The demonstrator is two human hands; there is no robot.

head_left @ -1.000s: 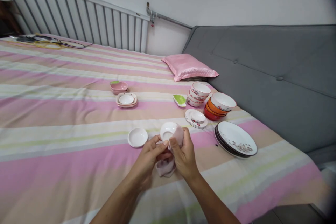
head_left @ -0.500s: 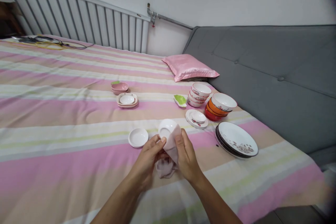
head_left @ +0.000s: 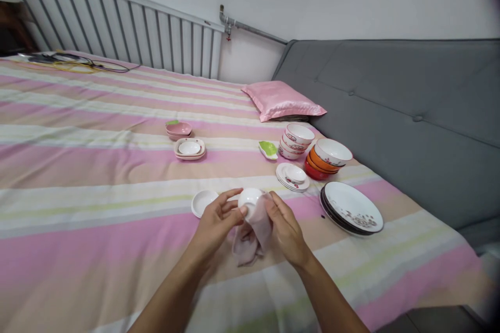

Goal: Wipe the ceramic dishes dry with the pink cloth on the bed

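My left hand (head_left: 216, 223) pinches the rim of a small white dish (head_left: 250, 199), holding it just above the striped bedspread (head_left: 97, 166). My right hand (head_left: 287, 229) grips a pale pink cloth (head_left: 253, 234) that is pressed against the dish and hangs down below it. Another small white dish (head_left: 203, 202) lies on the bedspread just left of my left hand, partly hidden by my fingers.
Right of my hands lie stacked dark-rimmed plates (head_left: 351, 208), small saucers (head_left: 292, 177), orange and red bowls (head_left: 326, 158), patterned bowls (head_left: 297, 140) and a green dish (head_left: 267, 149). Pink dishes (head_left: 189, 148) sit farther back. A pink pillow (head_left: 283, 100), a grey sofa back (head_left: 410, 109) and cables (head_left: 78, 62) lie beyond.
The dish has tilted and dropped slightly lower in my hands. My right hand has slid to the right with the cloth, which now hangs lower. My left fingers have spread out more.
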